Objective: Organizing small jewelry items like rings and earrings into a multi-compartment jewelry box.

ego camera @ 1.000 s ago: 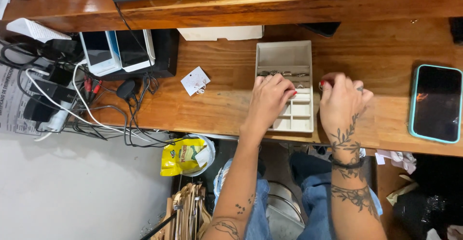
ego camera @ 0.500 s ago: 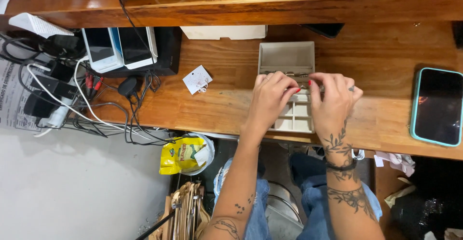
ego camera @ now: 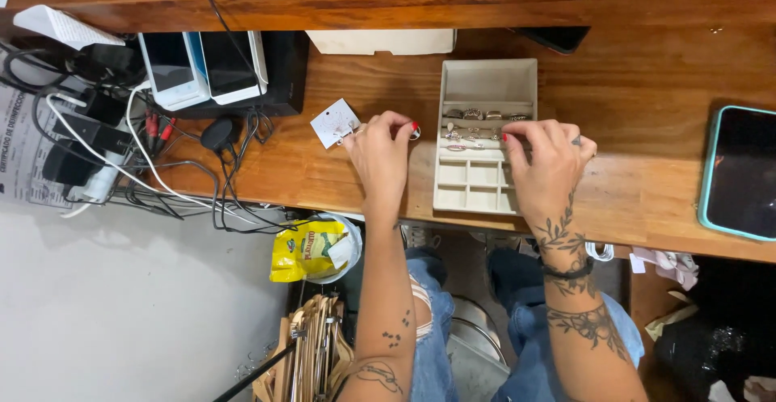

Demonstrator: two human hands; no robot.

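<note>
Hands first: your left hand (ego camera: 380,153) sits on the wooden desk (ego camera: 647,87) just left of the beige jewellery tray (ego camera: 485,79), fingertips pinched on a small ring (ego camera: 414,133) at the tray's left edge. Your right hand (ego camera: 550,164) rests over the tray's right side, fingers curled with the tips down among the rings (ego camera: 482,115) in the slotted rows; can't tell whether it's gripping one or just touching. Tray lies flat, long axis running away from you: empty bay at the far end, ring rows in the middle, small square compartments at the near end, near edge close to the desk's front lip. White earring card (ego camera: 335,122) lies just left of your left hand, touching or nearly touching the thumb side. Further left, two white-edged phones (ego camera: 202,67) lean against a black box, with a tangle of cables (ego camera: 162,176) spilling off the desk edge. Teal-cased phone (ego camera: 740,172) lies screen up at the far right, well apart from the tray. Yellow snack bag (ego camera: 311,248) sits below the desk edge by your left forearm
</note>
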